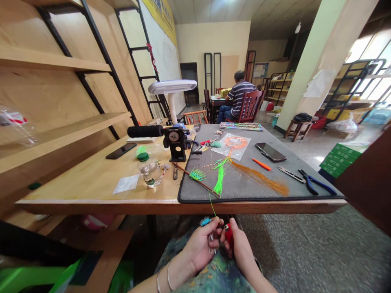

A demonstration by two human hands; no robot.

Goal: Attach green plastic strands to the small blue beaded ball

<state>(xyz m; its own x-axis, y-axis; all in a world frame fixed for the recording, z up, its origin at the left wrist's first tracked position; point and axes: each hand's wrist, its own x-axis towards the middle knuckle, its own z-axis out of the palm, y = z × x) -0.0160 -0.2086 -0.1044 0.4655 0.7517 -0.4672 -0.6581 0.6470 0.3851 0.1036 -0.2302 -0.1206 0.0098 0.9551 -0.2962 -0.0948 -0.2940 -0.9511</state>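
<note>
Over my lap, below the table's front edge, both hands are close together. My left hand (201, 242) is closed, with a thin green strand (213, 208) pinched between thumb and finger, running up toward the table edge. A bright blue tuft (205, 221) and something silvery also show at its fingers; their kind is hard to tell. My right hand (240, 240) is wrapped round a red lighter (229, 235), metal top upward, near the left fingertips. Just beyond on the table lie a brown stick (200, 182) with green-blue strands and a bundle of bright green strands (219, 179).
On the grey mat (195, 196) lie blue-handled pliers (316, 185), small snips (291, 174), an orange marker (261, 164), orange fibres (259, 176) and a phone (270, 151). A black clamp device (177, 144), a lamp (172, 86) and a clear jar (151, 173) stand leftward. A person (241, 97) sits behind.
</note>
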